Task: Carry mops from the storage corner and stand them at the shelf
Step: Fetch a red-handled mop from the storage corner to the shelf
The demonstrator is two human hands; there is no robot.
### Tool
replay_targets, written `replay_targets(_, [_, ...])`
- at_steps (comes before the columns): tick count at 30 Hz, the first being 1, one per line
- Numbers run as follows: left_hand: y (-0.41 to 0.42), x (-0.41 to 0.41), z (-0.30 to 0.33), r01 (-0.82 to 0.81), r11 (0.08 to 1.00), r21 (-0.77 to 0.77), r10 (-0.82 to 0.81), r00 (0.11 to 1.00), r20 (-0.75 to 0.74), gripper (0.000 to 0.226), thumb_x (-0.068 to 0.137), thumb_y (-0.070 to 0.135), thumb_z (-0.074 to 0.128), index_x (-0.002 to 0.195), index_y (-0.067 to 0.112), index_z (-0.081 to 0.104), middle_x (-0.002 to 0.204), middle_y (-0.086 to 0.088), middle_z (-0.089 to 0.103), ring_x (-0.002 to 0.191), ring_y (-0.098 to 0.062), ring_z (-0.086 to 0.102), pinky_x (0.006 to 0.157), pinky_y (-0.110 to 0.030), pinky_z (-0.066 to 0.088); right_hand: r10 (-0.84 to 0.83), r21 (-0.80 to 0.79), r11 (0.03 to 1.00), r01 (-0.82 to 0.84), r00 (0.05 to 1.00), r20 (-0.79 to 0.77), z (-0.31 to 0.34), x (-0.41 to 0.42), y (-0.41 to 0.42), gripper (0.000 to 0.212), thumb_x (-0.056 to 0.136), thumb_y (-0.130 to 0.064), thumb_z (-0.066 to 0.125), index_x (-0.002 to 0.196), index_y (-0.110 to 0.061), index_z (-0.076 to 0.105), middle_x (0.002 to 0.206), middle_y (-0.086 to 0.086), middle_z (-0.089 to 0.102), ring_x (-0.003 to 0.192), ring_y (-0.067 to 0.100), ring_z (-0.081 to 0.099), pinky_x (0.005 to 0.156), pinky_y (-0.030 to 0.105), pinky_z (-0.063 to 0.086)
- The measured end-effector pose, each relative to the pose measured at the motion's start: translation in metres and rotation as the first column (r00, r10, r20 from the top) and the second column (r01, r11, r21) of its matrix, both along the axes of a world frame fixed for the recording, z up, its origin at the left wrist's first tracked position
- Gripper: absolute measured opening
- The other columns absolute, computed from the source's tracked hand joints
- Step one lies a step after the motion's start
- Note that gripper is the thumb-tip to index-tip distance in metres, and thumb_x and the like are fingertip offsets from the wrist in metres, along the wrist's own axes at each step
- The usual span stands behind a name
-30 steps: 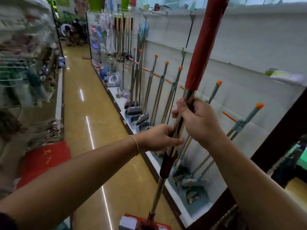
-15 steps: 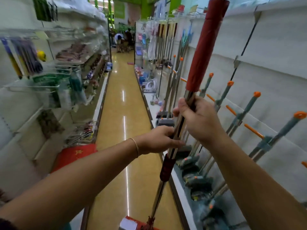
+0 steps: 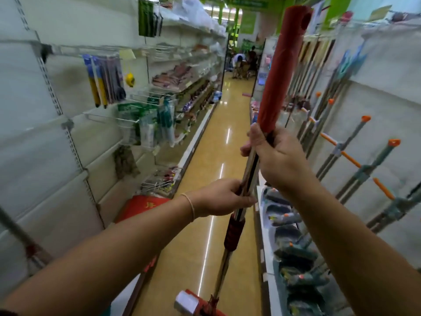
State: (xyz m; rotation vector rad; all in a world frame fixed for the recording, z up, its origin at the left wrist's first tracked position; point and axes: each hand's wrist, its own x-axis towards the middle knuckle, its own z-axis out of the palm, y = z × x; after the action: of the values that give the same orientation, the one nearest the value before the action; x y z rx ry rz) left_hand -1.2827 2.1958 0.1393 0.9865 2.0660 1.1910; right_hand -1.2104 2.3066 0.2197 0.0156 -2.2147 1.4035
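Note:
I hold a mop [image 3: 279, 71] upright in front of me; it has a red grip sleeve on top, a shiny metal pole and a red head low at the frame's bottom. My right hand [image 3: 276, 158] is wrapped around the pole just under the red sleeve. My left hand [image 3: 222, 197] grips the pole lower down, above a dark red collar. Along the right stands the white shelf [image 3: 266, 236] with a row of grey mops with orange tips [image 3: 364, 153] leaning on its back panel.
A narrow aisle with a glossy yellow floor [image 3: 218, 142] runs ahead. Shelving with hanging goods [image 3: 145, 119] lines the left side. A red mat [image 3: 141, 206] lies at the left shelf's base. People [image 3: 243, 65] crouch at the far end.
My view has swung left, from facing the right-hand shelf to looking down the aisle. Both hands have kept their grip on the mop pole.

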Motion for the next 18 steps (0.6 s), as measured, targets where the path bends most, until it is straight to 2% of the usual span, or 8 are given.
replay_targets(2, [-0.010, -0.022, 0.005, -0.070, 0.997, 0.036, 0.071, 0.997, -0.003, 0.020, 0.092, 0.031, 0.063, 0.099, 0.013, 0.064, 0.090, -0.005, 0.064, 0.087, -0.017, 0.062, 0.083, -0.035, 0.051, 0.041, 0.015, 0.999, -0.041, 0.999, -0.012, 0.002, -0.030, -0.007, 0.022, 0.098, -0.042, 0.049, 0.095, -0.022, 0.057, 0.088, 0.012, 0.068, 0.081, 0.014, 0.069, 0.074, 0.029, 0.057])
replay_targets(4, [-0.021, -0.045, 0.013, -0.125, 0.989, 0.085, 0.125, 0.992, -0.001, 0.021, 0.091, 0.030, 0.065, 0.099, 0.011, 0.066, 0.084, -0.001, 0.060, 0.080, -0.014, 0.058, 0.077, -0.031, 0.049, 0.062, 0.051, 0.997, -0.061, 0.998, -0.030, 0.003, -0.059, -0.016, 0.022, 0.100, -0.041, 0.048, 0.096, -0.022, 0.058, 0.086, 0.008, 0.069, 0.081, 0.014, 0.068, 0.073, 0.028, 0.056])
replay_targets(8, [-0.047, -0.089, 0.022, -0.171, 0.975, 0.139, 0.178, 0.983, -0.037, 0.023, 0.092, 0.035, 0.062, 0.099, 0.013, 0.066, 0.092, -0.008, 0.066, 0.089, -0.023, 0.065, 0.090, -0.043, 0.055, 0.115, 0.078, 0.991, -0.110, 0.991, -0.063, 0.011, -0.116, -0.037, 0.022, 0.099, -0.044, 0.048, 0.097, -0.025, 0.058, 0.087, 0.002, 0.069, 0.080, 0.001, 0.068, 0.070, 0.019, 0.054])
replay_targets(11, [-0.062, -0.119, 0.026, -0.249, 0.952, 0.176, 0.266, 0.961, -0.076, 0.029, 0.092, 0.043, 0.060, 0.100, 0.016, 0.067, 0.101, -0.016, 0.068, 0.097, -0.032, 0.066, 0.089, -0.051, 0.055, 0.174, 0.106, 0.981, -0.164, 0.981, -0.088, 0.021, -0.155, -0.051, 0.024, 0.099, -0.043, 0.048, 0.096, -0.021, 0.060, 0.083, 0.002, 0.070, 0.080, 0.005, 0.069, 0.072, 0.024, 0.055])
replay_targets(14, [-0.077, -0.145, 0.029, -0.317, 0.926, 0.205, 0.342, 0.935, -0.097, 0.029, 0.093, 0.043, 0.057, 0.102, 0.018, 0.066, 0.104, -0.015, 0.069, 0.098, -0.029, 0.066, 0.088, -0.050, 0.055, 0.222, 0.107, 0.972, -0.211, 0.969, -0.108, 0.026, -0.193, -0.066, 0.031, 0.098, -0.044, 0.048, 0.099, -0.016, 0.060, 0.082, 0.001, 0.069, 0.080, 0.004, 0.069, 0.071, 0.023, 0.054])
replay_targets(18, [-0.100, -0.177, 0.027, -0.420, 0.876, 0.237, 0.453, 0.885, -0.106, 0.027, 0.095, 0.040, 0.057, 0.102, 0.015, 0.066, 0.103, -0.017, 0.068, 0.098, -0.032, 0.066, 0.088, -0.052, 0.054, 0.312, 0.069, 0.950, -0.306, 0.944, -0.106, 0.023, -0.239, -0.091, 0.034, 0.099, -0.044, 0.049, 0.103, -0.012, 0.059, 0.085, 0.006, 0.069, 0.081, 0.008, 0.070, 0.074, 0.029, 0.054])
